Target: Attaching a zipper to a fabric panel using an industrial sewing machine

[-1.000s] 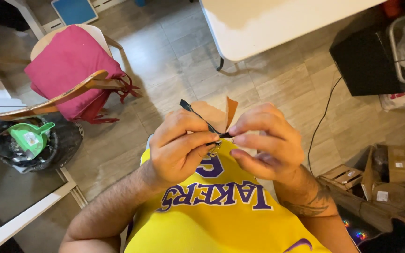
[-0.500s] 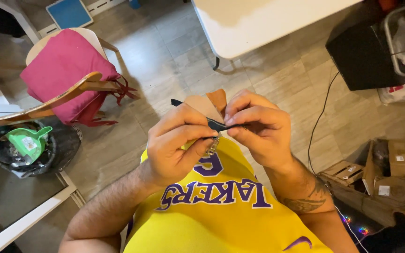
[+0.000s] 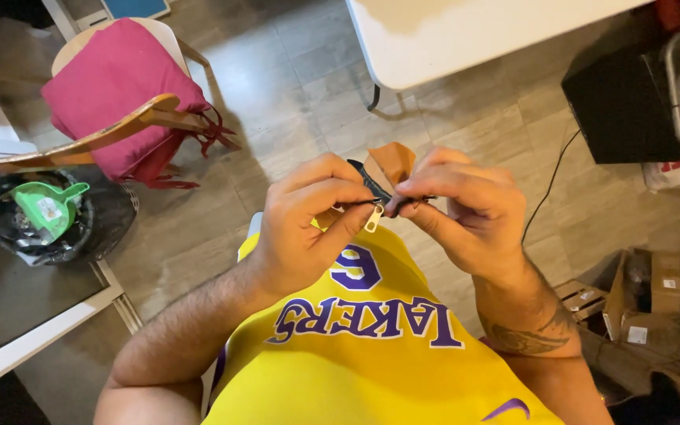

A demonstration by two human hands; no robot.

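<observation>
Fingers (image 3: 332, 206) of both hands pinching one dark zipper strip (image 3: 367, 185), one metal pull (image 3: 375, 219), one tan piece (image 3: 397, 161).

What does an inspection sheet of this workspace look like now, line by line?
Surface: grey tile floor; white table beyond.
Job's things: small brown pouch with dark zipper, metal zipper pull hanging.
Clutter: cardboard boxes, green dustpan in black bin.
Grippers: left hand and right hand both pinch the zipper with their fingers.
Cables: black cable across floor.
Surroundings: wooden chair with pink cushion, black speaker.
</observation>
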